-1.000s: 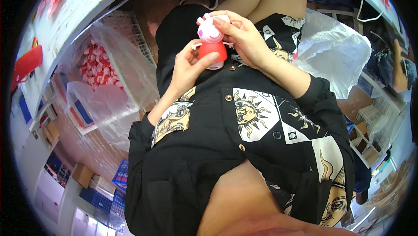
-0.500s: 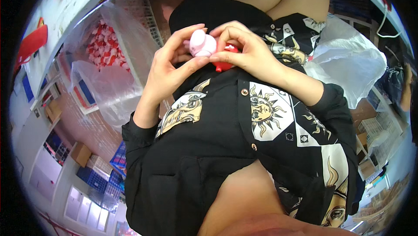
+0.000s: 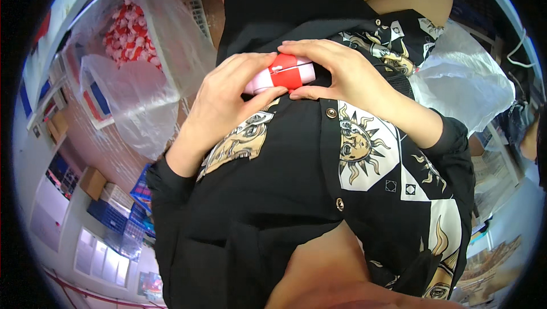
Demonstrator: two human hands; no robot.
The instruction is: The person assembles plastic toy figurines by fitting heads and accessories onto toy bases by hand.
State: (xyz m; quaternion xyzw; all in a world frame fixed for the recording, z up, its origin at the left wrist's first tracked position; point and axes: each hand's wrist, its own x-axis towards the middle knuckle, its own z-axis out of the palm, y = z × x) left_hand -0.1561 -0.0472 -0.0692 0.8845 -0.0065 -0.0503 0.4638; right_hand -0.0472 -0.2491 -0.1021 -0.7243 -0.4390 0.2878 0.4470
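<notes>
When squeezing a smooth toy figure (image 3: 289, 79) from both sides, at risk of losing hold and dropping it into the lap (image 3: 285, 15).
Could lose grip through uneven pressure from the left hand (image 3: 224, 86) and right hand (image 3: 350, 74), or through turning too quickly on a rounded, seemingly slick surface; might also bend the small pale arm-like piece (image 3: 277, 68) by catching it under a finger. Clamped on the toy figure with the fingers of both hands, thumbs on the near side, left over the pinkish end, right around the red middle. Lying sideways between the hands, close to the black shirt (image 3: 273, 161). Glossy-looking, bright red around the middle, pinkish white toward both ends, with a thin dark line along the red; cannot tell whether a seam or a gap.
</notes>
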